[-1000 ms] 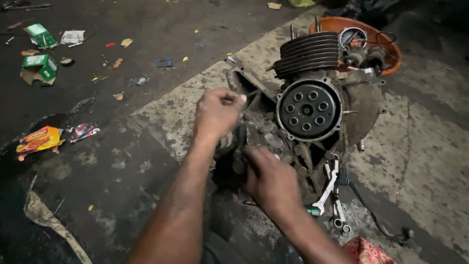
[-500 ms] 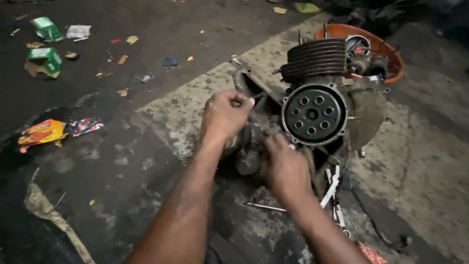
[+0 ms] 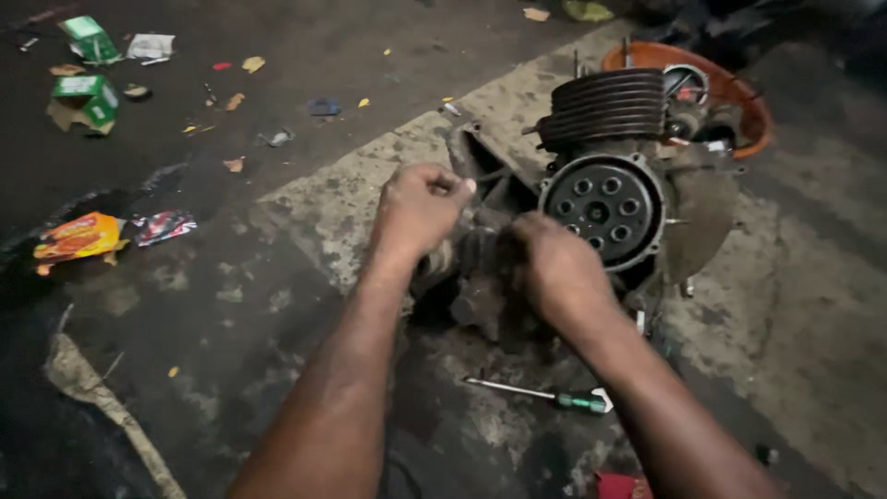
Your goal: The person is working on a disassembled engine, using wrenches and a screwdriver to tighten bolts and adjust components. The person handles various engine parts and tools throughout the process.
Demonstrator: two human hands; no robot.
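Closest to me there's a screwdriver (image 3: 545, 396) lying on the floor (image 3: 277, 305) between my arms. Right hand (image 3: 552, 268) is clamped on the greasy engine (image 3: 601, 199), left hand (image 3: 418, 211) pinched tight on something small at its edge. Orange basin (image 3: 730, 88) sits behind.

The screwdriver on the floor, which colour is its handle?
Green, with a white end, on the screwdriver; the head view shows it.

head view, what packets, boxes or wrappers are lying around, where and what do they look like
Green carton: top left corner, small, tilted.
Torn green box: below it, brown flaps open.
White wrapper: beside the upper carton, crumpled.
Orange packet: left edge, flattened, yellow and red.
Dark foil wrapper: right of the orange one, shiny.
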